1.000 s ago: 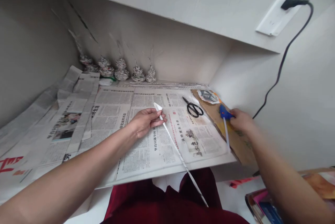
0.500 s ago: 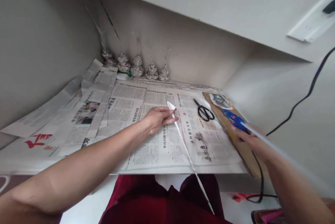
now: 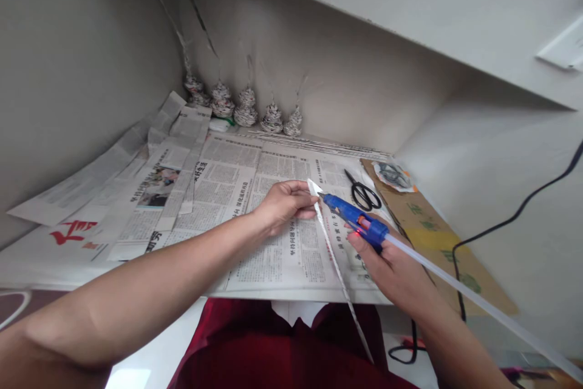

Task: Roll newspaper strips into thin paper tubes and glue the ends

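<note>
Left hand [image 3: 286,206]: I am pinching the rolled paper stick [image 3: 336,261], thumb and fingers nearly meeting just below its flat white tip; the stick is slanting over the newspaper [image 3: 273,255] and past its near edge. Right hand [image 3: 398,264]: fingers curling firmly round the blue glue gun [image 3: 348,213], nozzle sitting right by that tip; from my remote view, contact I cannot tell. A long glue stick [image 3: 455,284] is jutting from its back. Black scissors [image 3: 356,186] are lying near the cardboard [image 3: 419,201].
</note>
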`<state>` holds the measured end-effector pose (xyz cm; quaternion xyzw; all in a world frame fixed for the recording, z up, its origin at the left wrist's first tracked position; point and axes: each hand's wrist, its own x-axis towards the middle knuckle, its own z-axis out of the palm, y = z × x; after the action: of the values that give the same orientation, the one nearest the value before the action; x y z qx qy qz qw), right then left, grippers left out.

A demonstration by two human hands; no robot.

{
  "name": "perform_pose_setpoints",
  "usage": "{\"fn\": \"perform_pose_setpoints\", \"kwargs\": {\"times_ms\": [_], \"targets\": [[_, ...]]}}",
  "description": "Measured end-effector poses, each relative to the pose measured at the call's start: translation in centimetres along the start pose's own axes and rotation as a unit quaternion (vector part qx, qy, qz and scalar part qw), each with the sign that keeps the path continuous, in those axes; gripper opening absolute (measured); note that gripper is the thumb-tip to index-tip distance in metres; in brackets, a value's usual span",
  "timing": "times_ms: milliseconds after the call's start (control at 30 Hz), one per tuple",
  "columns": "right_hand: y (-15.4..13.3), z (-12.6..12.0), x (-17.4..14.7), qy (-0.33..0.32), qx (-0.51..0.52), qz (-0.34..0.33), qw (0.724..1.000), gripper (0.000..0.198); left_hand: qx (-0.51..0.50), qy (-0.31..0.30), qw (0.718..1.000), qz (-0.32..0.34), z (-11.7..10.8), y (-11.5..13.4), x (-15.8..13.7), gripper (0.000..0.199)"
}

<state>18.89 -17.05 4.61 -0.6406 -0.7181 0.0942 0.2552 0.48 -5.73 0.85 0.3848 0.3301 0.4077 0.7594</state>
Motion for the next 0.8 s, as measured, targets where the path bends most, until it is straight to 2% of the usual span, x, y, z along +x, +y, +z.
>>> {"fn": "perform_pose_setpoints", "kwargs": {"times_ms": [333,800], "targets": [[-0.66,0.15,0.55,0.002,-0.030,-0.028,0.999,0.016,0.001,-0.004,1.000,0.018,0.03,0.00,-0.09,0.022],[-0.53,0.32,0.63,-0.014,-0.059,-0.069,0.996,0.013,-0.005,-0.013,1.000,0.010,-0.05,-0.04,-0.09,0.022]]}}
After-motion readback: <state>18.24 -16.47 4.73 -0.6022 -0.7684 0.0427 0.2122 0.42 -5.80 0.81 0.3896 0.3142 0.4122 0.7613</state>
